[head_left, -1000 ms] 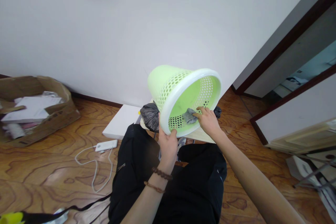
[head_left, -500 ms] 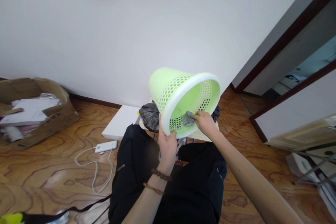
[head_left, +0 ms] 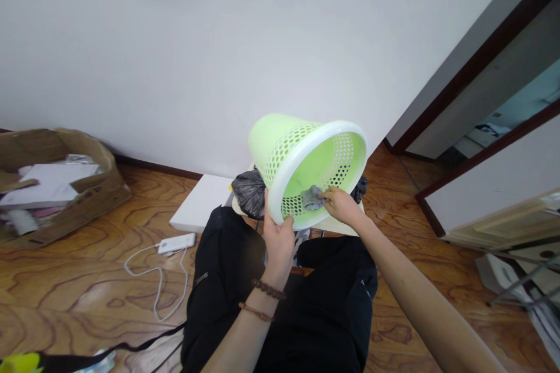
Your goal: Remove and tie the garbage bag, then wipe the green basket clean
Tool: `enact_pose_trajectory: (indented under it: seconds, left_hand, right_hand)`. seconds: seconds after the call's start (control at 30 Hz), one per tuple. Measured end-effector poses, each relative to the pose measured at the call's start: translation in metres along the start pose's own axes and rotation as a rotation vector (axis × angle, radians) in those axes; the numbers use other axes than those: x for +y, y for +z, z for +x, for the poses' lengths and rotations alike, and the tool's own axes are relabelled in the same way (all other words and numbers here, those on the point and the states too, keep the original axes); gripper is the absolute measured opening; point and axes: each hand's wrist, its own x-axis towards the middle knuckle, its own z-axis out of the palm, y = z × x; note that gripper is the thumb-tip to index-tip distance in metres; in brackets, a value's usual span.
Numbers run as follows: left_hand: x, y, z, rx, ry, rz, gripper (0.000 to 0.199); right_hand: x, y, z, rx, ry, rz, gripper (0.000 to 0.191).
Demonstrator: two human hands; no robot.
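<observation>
While left hand (head_left: 280, 238) grips basket (head_left: 312, 169) — white wall (head_left: 196, 58) borders wood floor (head_left: 91, 285).

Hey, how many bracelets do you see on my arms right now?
2, both on my view of your left wrist: a dark beaded bracelet nearer the left hand, and a thinner brown bracelet farther up. No others show.

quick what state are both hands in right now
Left hand: closed on the white rim of the green basket.
Right hand: closed on a grey cloth inside the basket.
</observation>
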Motion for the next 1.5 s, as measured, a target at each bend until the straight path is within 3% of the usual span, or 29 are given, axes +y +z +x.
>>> enact_pose_trajectory:
  seconds: [0.27, 0.5, 0.7, 0.87, 1.1, 1.5]
  left_hand:
    - [0.004, 0.002, 0.000, 0.013, -0.019, -0.008, 0.065]
    - [0.002, 0.003, 0.000, 0.011, -0.013, -0.018, 0.064]
    - [0.002, 0.003, 0.000, 0.027, -0.023, -0.020, 0.063]
    - [0.000, 0.001, 0.000, 0.019, -0.009, -0.013, 0.065]
    - [0.003, 0.001, -0.001, 0.013, -0.022, -0.024, 0.062]
    - [0.005, 0.002, -0.001, 0.045, -0.013, -0.034, 0.054]
  right_hand:
    - [-0.006, 0.003, 0.007, 0.065, 0.141, 0.066, 0.023]
    - [-0.009, 0.008, 0.007, 0.094, 0.156, 0.249, 0.036]
    - [-0.010, 0.002, 0.002, 0.163, 0.166, 0.030, 0.029]
    - [-0.011, 0.001, -0.002, 0.165, 0.093, -0.152, 0.025]
    - [-0.012, 0.002, -0.003, 0.171, 0.096, -0.197, 0.024]
    - [-0.008, -0.011, -0.014, 0.316, -0.062, -0.184, 0.018]
